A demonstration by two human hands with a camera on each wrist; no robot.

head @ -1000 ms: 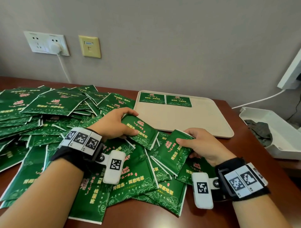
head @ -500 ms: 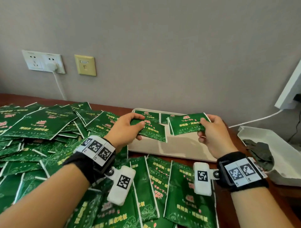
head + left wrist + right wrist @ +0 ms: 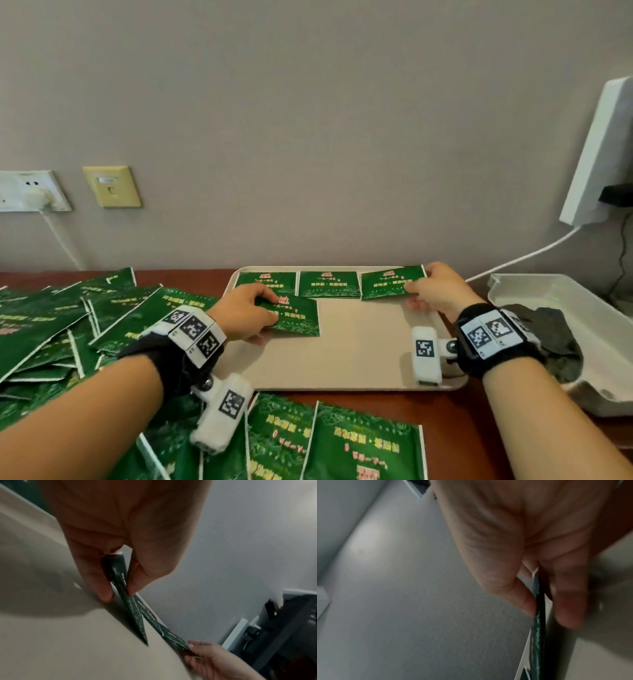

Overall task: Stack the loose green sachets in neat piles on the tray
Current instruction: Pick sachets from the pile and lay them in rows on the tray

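A beige tray (image 3: 359, 346) lies on the brown table by the wall. Two green sachets (image 3: 329, 283) lie flat side by side along its far edge. My left hand (image 3: 245, 317) pinches a green sachet (image 3: 298, 317) between thumb and fingers over the tray's left part, in front of the leftmost one; the pinch shows edge-on in the left wrist view (image 3: 120, 577). My right hand (image 3: 435, 291) pinches another green sachet (image 3: 390, 282) at the tray's far right corner, next to the pair; its edge runs between thumb and fingers in the right wrist view (image 3: 538, 601).
A heap of loose green sachets (image 3: 61, 325) covers the table left of the tray, and more (image 3: 342, 442) lie at the near edge. A white bin (image 3: 565, 308) with dark cloth stands at the right. Wall sockets (image 3: 30, 190) and cables sit behind.
Both hands lifted a sachet each off the pile and carried them forward over the tray. The right one now reaches the far right corner, the left one hangs low over the tray's left.
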